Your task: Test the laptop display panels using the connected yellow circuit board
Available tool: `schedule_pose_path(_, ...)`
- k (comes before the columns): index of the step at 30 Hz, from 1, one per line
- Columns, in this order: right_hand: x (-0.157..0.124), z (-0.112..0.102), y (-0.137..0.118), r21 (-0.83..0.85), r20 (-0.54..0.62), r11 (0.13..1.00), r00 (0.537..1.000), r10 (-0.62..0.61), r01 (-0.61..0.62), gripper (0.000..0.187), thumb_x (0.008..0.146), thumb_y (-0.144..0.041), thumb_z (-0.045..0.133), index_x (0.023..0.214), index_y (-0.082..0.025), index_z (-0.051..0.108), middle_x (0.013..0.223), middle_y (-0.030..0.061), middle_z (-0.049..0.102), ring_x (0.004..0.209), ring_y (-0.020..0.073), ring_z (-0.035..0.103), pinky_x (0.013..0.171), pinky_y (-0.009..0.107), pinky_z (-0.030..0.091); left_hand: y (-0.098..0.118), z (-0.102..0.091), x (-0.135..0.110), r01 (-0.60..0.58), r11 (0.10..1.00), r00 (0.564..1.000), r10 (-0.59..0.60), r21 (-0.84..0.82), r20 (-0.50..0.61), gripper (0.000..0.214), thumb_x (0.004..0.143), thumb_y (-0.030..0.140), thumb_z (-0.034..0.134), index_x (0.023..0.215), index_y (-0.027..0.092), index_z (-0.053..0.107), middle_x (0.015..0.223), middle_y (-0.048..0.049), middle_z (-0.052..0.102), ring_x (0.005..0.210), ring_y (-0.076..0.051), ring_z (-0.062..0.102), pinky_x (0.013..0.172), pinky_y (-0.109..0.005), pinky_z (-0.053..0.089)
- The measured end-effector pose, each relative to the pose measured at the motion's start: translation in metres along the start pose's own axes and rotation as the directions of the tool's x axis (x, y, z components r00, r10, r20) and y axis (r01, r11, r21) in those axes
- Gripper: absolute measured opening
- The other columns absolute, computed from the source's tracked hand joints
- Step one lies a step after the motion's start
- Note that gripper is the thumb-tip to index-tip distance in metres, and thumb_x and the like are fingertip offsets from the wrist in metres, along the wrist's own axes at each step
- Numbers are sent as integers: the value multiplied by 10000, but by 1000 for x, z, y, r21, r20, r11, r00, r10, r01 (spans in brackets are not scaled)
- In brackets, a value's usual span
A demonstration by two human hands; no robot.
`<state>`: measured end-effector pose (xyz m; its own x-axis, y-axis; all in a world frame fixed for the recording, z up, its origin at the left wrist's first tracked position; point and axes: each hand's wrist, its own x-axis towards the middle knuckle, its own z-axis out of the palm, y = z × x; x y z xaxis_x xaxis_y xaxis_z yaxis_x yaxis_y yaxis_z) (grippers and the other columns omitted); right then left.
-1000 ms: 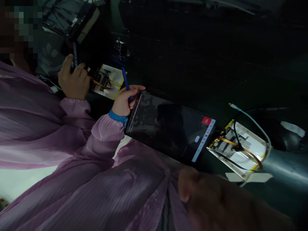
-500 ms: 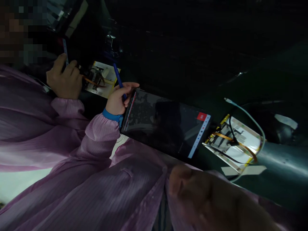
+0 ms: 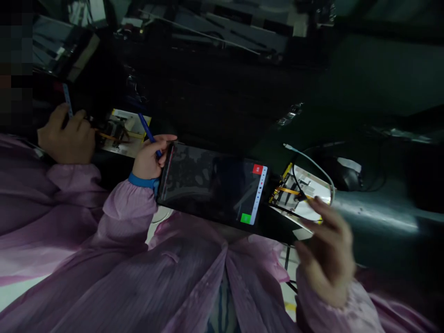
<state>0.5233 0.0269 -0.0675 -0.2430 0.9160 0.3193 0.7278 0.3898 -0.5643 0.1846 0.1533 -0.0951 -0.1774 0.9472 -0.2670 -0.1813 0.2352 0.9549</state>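
A dark flat screen (image 3: 211, 185) lies tilted in front of my body, with a white icon strip, a red box and a green box along its right end. My left hand (image 3: 147, 159) is closed at its left end, with a blue pen (image 3: 147, 128) between the fingers; a blue band circles that wrist. My right hand (image 3: 328, 254) is raised at the lower right, fingers apart and slightly blurred, with nothing visible in it. Just beyond its fingertips sits a white-backed circuit assembly (image 3: 314, 185) with yellow edges, an orange flex strip and a black cable.
A pale cable (image 3: 312, 162) curves around the right assembly, near a black computer mouse (image 3: 347, 175). On the left, a co-worker's hand (image 3: 69, 134) rests near a similar assembly (image 3: 133, 127). Dark panels and wires (image 3: 236, 32) lie along the back.
My right hand has moved away from the camera, out toward the right assembly. A green box now shows on the screen's lower right. The whole view has shifted; my left hand keeps its grip.
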Motion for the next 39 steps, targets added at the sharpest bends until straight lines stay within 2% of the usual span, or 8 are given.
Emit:
schedule_pose_path(3,-14,16,-1,-125,169,970,968,-185,208,390,835,-292,590,1223,-289,540,1343,87,469,1350,371,287,1093,615,208,0,0,0,14,1000,1000,-14,-8,-6,216,608,278,625,773,153,686,362,57,352,304,-59,250,344,-234,79)
schedule_pose_path(6,-21,24,-2,-165,231,960,955,-184,225,349,858,-372,564,1198,-297,557,1372,81,457,1366,375,253,1108,628,125,0,-1,0,12,1000,1000,-12,-11,-6,204,607,289,634,761,168,692,355,58,346,302,-57,247,346,-234,74)
schedule_pose_path(9,-20,16,10,-182,88,977,991,-98,113,484,878,-436,474,1330,-265,442,1352,134,454,1321,388,322,1066,629,217,0,0,0,20,1000,1000,-20,1,-16,190,594,293,642,739,189,709,359,55,356,308,-56,258,352,-241,78)
schedule_pose_path(12,-16,5,34,-325,-120,938,989,86,-121,502,891,-464,441,1329,-219,434,1233,160,513,1189,376,450,1000,602,305,2,2,1,26,999,999,-25,20,-40,162,573,283,645,696,202,712,381,49,380,319,-50,255,359,-253,73)
schedule_pose_path(17,-10,11,69,-515,-120,808,958,261,-285,614,878,-613,383,1297,-177,490,1185,170,535,1096,380,473,982,606,292,2,3,1,-7,999,999,9,51,-35,173,610,291,626,724,190,709,379,49,355,314,-47,237,358,-253,72)
schedule_pose_path(25,0,14,68,-592,-86,756,955,285,-279,722,878,-688,295,1271,-139,551,1150,189,566,1014,380,491,925,595,328,-2,-1,3,6,1000,999,-5,23,-34,194,625,279,640,772,165,695,390,60,375,302,-40,261,329,-191,100)
schedule_pose_path(32,2,15,67,-577,-98,758,947,306,-304,636,888,-643,343,1239,-164,572,1171,173,574,1015,370,506,924,583,330,-2,1,2,-13,999,998,15,36,-61,221,602,261,631,779,143,693,374,77,341,291,-44,254,314,-175,117)
schedule_pose_path(39,-3,10,68,-415,-139,885,976,166,-209,452,950,-497,360,1186,-173,568,1055,139,626,975,322,553,874,503,404,-1,2,0,-16,998,997,20,54,-81,211,575,249,669,759,153,706,375,77,373,282,-37,271,296,-164,139)
